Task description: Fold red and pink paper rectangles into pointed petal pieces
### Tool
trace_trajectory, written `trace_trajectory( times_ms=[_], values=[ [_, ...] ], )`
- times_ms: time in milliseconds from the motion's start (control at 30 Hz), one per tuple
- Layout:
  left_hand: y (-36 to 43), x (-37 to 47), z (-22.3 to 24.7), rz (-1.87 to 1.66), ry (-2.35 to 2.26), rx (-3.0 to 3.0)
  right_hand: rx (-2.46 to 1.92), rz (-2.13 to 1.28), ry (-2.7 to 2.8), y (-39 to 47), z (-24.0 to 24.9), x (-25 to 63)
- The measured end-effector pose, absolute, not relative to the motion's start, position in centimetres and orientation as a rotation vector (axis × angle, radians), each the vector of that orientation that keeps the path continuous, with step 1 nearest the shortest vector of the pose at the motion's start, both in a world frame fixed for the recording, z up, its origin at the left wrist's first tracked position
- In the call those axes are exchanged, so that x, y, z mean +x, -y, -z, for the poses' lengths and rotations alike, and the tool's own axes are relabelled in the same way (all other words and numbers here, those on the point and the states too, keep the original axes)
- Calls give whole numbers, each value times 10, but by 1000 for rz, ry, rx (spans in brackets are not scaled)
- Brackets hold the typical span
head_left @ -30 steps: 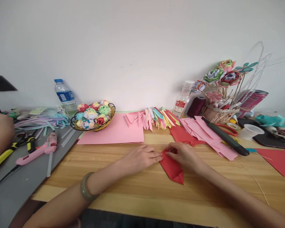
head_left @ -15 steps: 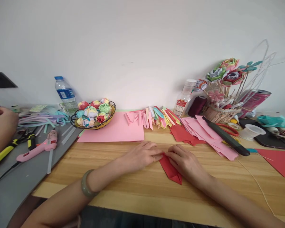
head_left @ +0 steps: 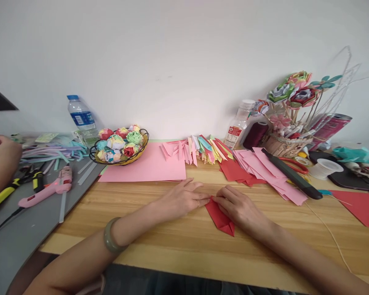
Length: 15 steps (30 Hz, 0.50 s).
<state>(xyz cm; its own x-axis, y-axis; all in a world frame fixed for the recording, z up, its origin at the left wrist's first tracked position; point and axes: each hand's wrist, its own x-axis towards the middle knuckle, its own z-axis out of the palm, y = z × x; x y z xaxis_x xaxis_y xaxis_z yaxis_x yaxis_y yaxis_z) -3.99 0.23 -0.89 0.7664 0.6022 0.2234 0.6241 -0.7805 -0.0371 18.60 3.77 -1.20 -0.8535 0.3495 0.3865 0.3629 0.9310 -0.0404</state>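
Note:
A folded strip of red paper [head_left: 217, 217] lies slantwise on the wooden table, its lower end creased into a point. My right hand [head_left: 238, 207] has its fingers curled over the upper right edge of this paper and presses or pinches it near the top corner. From the other side comes my left hand [head_left: 184, 198], fingers stretched out and spread, with the fingertips touching the paper's upper corner. A green bangle [head_left: 110, 235] circles my left wrist. How the fingertips meet under the right hand is hidden.
Behind my hands lie pink sheets [head_left: 135, 174], folded paper pieces [head_left: 203, 150], red paper [head_left: 233, 170] and pink strips [head_left: 273, 174] under a dark-handled cutter [head_left: 292, 174]. A flower basket [head_left: 119, 147] stands left. Another person's hand [head_left: 3, 157] is near a pink glue gun [head_left: 46, 192].
My left hand's fingers have spread apart a little more and lifted slightly. The right hand and the red paper stay in place, while the whole view has shifted slightly.

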Motion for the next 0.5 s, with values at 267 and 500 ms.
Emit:
trace_trajectory(
  times_ms=[267,500],
  values=[
    [-2,-39,7,262,1019,-2876,-571,-54,2700,-38,10,188],
    [-2,-40,8,290,996,-2848,-651,-142,2677,-36,2,209]
  ],
)
